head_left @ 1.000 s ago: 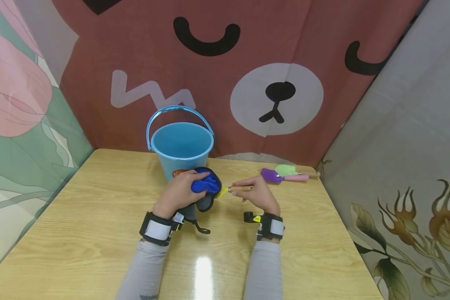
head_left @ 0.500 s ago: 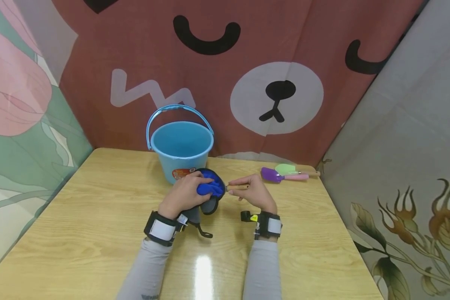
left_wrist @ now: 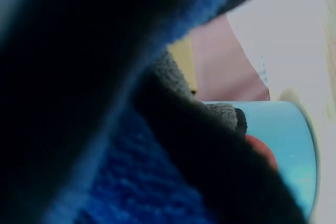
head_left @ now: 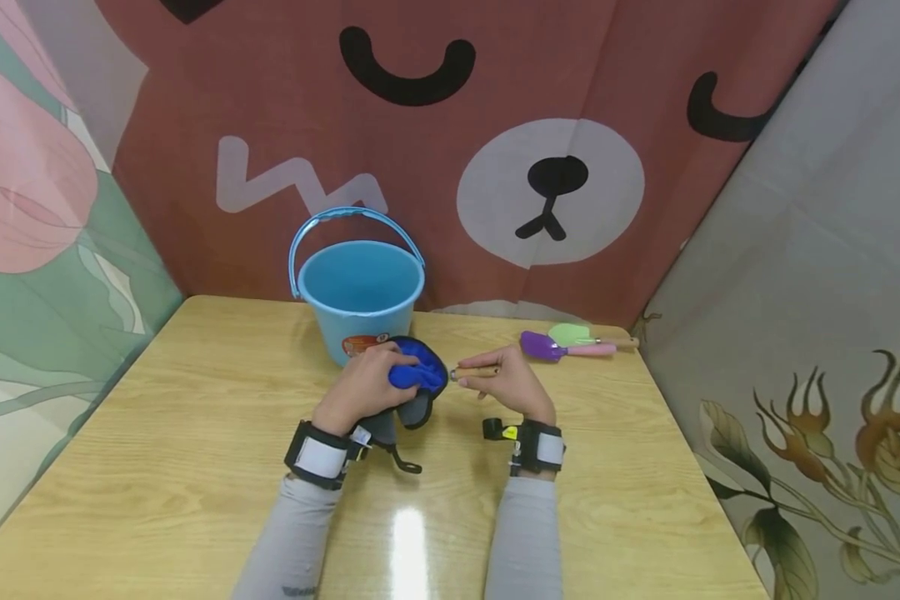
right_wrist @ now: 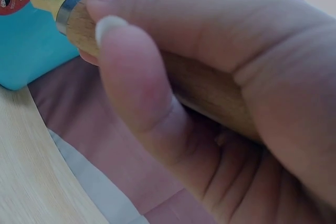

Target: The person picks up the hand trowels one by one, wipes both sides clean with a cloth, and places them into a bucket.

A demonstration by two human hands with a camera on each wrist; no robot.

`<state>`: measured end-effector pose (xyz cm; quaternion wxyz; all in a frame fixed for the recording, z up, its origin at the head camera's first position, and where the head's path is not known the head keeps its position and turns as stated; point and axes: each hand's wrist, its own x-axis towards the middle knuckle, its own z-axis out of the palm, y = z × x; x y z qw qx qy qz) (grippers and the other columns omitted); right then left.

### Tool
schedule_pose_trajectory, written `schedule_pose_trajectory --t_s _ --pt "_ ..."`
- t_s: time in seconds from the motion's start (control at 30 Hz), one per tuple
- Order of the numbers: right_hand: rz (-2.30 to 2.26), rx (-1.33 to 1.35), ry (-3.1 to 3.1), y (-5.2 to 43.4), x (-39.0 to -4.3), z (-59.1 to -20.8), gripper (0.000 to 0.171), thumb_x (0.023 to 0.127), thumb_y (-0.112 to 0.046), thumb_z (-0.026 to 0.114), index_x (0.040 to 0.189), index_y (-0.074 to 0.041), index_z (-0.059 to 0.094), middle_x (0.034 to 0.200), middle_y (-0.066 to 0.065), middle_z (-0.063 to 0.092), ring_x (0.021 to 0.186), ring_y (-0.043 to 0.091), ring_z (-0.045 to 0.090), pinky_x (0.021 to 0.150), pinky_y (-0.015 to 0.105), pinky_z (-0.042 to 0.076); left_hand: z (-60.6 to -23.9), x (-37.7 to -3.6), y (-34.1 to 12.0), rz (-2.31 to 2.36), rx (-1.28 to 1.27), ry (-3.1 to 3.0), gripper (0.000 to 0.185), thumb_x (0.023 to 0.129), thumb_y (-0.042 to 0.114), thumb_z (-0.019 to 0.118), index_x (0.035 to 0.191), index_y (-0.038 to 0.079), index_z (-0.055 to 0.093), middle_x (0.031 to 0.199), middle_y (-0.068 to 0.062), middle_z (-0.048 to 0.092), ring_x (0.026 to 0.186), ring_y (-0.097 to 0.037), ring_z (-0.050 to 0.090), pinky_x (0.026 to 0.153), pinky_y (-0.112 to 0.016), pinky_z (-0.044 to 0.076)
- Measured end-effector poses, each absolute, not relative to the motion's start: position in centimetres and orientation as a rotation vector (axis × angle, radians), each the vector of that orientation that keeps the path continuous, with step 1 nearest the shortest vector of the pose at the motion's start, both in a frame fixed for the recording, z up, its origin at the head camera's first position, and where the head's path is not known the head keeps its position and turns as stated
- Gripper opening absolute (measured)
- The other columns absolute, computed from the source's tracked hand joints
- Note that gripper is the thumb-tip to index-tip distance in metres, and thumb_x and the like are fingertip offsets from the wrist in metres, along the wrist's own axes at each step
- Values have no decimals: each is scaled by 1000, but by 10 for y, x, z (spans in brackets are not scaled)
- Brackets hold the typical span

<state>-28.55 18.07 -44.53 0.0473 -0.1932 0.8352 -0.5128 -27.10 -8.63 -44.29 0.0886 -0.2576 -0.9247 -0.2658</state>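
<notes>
My left hand (head_left: 362,385) grips a plush blue-and-grey cloth (head_left: 424,374) with black edging and a dark hanging loop, just in front of the bucket. My right hand (head_left: 519,385) pinches the wooden handle of a small yellow hand trowel (right_wrist: 80,24) between thumb and fingers. In the head view the cloth covers the trowel's yellow head. A metal collar and a bit of yellow show against the cloth in the right wrist view. Folds of the cloth, large and blurred, fill much of the left wrist view, with a yellow patch (left_wrist: 182,60) beyond them.
A light blue bucket (head_left: 360,312) with its handle raised stands at the table's back. To the right lie a purple trowel (head_left: 542,345) with a pink handle and a green trowel (head_left: 567,334). Patterned curtains (head_left: 412,167) border the wooden table (head_left: 195,433).
The trowel's yellow head, partly visible a second ago, is now under the cloth. My left hand has shifted slightly right with the cloth, and the right hand slightly left.
</notes>
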Motion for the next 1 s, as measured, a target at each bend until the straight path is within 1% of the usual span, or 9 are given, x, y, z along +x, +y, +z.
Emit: schedule_pose_trajectory --t_s 0.13,0.2,0.3,0.47,0.7,0.83,1.0 --pt "-1558 -562 2573 184 -285 -446 24 85 -20 83 107 -11 81 112 9 76 80 22 75 66 46 61 -445 -272 -90 -813 -763 -2745 45 81 30 83 122 10 75 113 -10 71 100 -25 66 83 -42 58" --pt "-1561 -559 2581 186 -285 -448 26 85 -21 83 108 -11 80 112 8 76 79 21 75 63 39 61 -444 -272 -91 -833 -764 -2745 45 82 29 83 122 9 75 113 -10 71 101 -25 66 84 -41 58" --pt "-1579 -557 2572 190 -287 -450 29 85 -20 83 111 -8 79 112 8 76 83 23 76 64 39 61 -442 -272 -94 -854 -752 -2752 45 82 28 83 122 9 75 114 -10 71 102 -24 65 85 -41 57" --pt "-1607 -525 2561 194 -287 -452 29 85 -21 83 111 -9 79 110 5 77 87 21 76 67 43 61 -440 -271 -99 -884 -726 -2763 46 82 26 83 124 8 74 113 -9 71 100 -24 65 84 -40 57" --pt "-1635 -493 2567 199 -284 -451 28 84 -20 84 110 -12 80 111 4 77 89 19 75 67 38 61 -440 -271 -105 -893 -712 -2752 45 83 26 82 123 8 74 112 -8 71 99 -23 65 81 -40 57" --pt "-1650 -493 2562 201 -283 -451 29 84 -21 84 110 -11 79 112 6 77 92 19 75 68 38 61 -441 -272 -108 -904 -693 -2754 44 83 26 81 123 9 74 112 -8 71 100 -24 64 84 -41 56" --pt "-1667 -498 2565 204 -284 -452 31 84 -20 83 112 -8 78 112 8 76 90 20 76 67 39 61 -443 -275 -113 -933 -690 -2731 44 83 25 81 122 8 74 111 -10 71 101 -24 64 89 -43 55"
